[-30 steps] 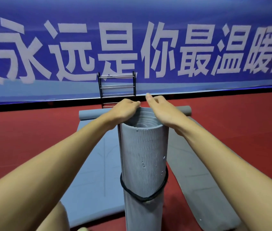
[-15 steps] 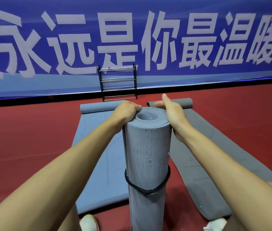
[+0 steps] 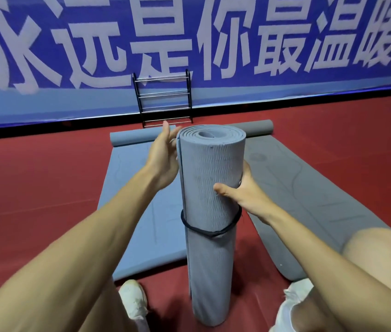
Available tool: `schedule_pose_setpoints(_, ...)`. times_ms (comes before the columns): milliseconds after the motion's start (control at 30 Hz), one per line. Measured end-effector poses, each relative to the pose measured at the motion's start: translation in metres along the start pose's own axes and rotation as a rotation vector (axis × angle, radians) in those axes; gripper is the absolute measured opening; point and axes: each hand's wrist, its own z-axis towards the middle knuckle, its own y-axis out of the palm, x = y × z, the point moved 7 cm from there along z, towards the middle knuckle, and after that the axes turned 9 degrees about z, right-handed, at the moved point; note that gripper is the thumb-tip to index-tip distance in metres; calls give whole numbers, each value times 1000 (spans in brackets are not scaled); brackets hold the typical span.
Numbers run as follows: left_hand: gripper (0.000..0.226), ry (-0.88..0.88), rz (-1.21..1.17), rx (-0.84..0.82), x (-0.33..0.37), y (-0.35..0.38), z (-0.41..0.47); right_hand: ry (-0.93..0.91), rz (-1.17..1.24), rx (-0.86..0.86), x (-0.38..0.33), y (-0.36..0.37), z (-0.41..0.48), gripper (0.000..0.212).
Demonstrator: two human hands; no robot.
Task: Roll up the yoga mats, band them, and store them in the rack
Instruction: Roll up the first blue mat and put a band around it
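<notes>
Fingers of the right hand (image 3: 247, 197) clamp the upright rolled mat (image 3: 211, 168) mid-height; left hand (image 3: 163, 159) fingers straight beside its top. Mat stands on floor (image 3: 46, 188) (1 band (image 3: 210, 232) fitted); likely light, compressible: grasp mid-body.

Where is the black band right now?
In the head view, centre: the black band circles the upright rolled mat midway up, just below the right hand.
</notes>
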Motion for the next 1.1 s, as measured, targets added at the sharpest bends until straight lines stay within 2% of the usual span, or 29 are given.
schedule_pose_setpoints(67,85,8,165,-51,-33,-13,-11,8,42,23,4,-5,3,126)
schedule_pose_setpoints(133,122,-87,355,-143,-74,-21,-25,7,59,42,10,-8,4,142)
schedule_pose_setpoints(167,134,-120,435,-232,-91,-19,-30,8,60,26,16,-8,6,144)
schedule_pose_setpoints(200,136,-135,505,-322,-103,-13,-33,14,49,2,21,-6,7,144)
schedule_pose_setpoints(267,128,-115,586,-380,-117,-3,-32,42,18,-40,30,-3,8,138)
schedule_pose_setpoints(333,123,-93,580,-285,-120,-4,-24,50,5,-44,39,-2,9,124)
schedule_pose_setpoints(433,114,-56,610,-214,-124,-1,-18,83,37,5,55,-6,9,123)
schedule_pose_setpoints(533,93,-61,623,-193,-126,4,-20,133,67,16,66,-9,6,124)
schedule_pose_setpoints(667,99,-90,609,-268,-125,4,-22,182,77,-44,76,-14,3,119)
schedule_pose_setpoints(800,81,-74,585,-287,-125,0,-28,221,37,-114,83,-11,-5,106)
schedule_pose_setpoints(867,97,-123,573,-305,-132,-7,-30,213,-13,-166,85,-6,-10,102)
schedule_pose_setpoints(967,115,-125,667,-369,-139,-10,-37,166,-147,-236,85,-1,-10,115)
schedule_pose_setpoints(1100,111,-14,749,-339,-138,-9,-36,121,-327,-142,87,-14,1,95)
